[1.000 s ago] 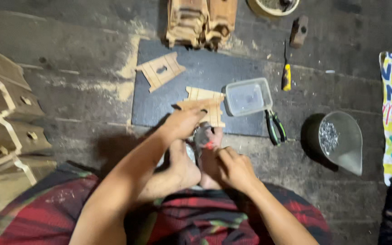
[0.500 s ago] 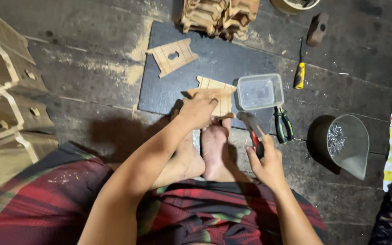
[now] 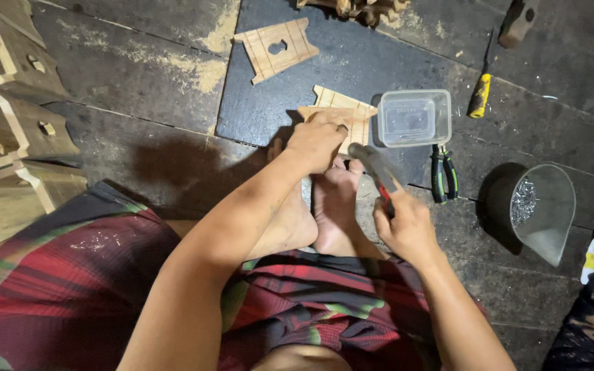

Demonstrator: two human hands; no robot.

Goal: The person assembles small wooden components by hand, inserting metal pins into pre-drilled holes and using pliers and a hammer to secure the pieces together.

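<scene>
Right hand [image 3: 407,227] has raised the hammer [image 3: 374,168]; left hand [image 3: 317,141] presses wooden piece [image 3: 348,120].

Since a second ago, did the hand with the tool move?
Yes. The right hand was tucked close by the feet beside the left hand; now it has swung out rightward, toward the pliers, raising its red-handled tool.

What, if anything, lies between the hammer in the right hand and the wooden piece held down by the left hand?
Nothing visible does. The hammer in the right hand hangs just right of the wooden piece, which the left hand presses onto the dark board. The plastic box sits off to the right.
</scene>
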